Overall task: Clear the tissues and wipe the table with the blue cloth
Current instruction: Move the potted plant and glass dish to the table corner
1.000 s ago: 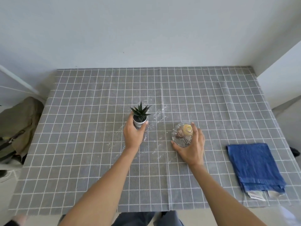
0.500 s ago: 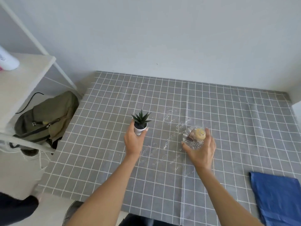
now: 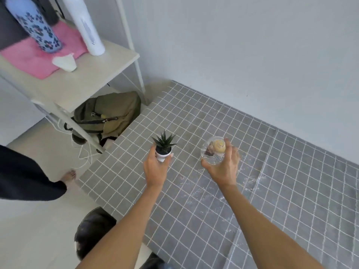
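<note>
**Both hands carrying items above the checked surface**

In the upper left of the frame a pale shelf [image 3: 81, 82] holds a pink cloth [image 3: 29, 57], a flowered bottle [image 3: 37, 26], a tall white bottle [image 3: 85, 24] and a small white cup [image 3: 65, 62]. Below the shelf, left of centre, an olive backpack [image 3: 108, 113] lies on the floor beside white cables [image 3: 83, 154]. At the left edge a dark sleeve [image 3: 23, 175] and a bare foot [image 3: 69, 176] of another person show.

At centre, the left hand [image 3: 155, 171] is wrapped around the white pot of a small succulent plant [image 3: 163, 146], upright, over the left part of the grey checked surface [image 3: 291, 191]. Just to the right, the right hand [image 3: 223, 167] is closed around a clear glass dish [image 3: 213, 150] holding a yellowish round object and a brownish piece. Pale specks are scattered on the surface below and right of the dish. The blue cloth and the tissues fall outside the frame.
</note>
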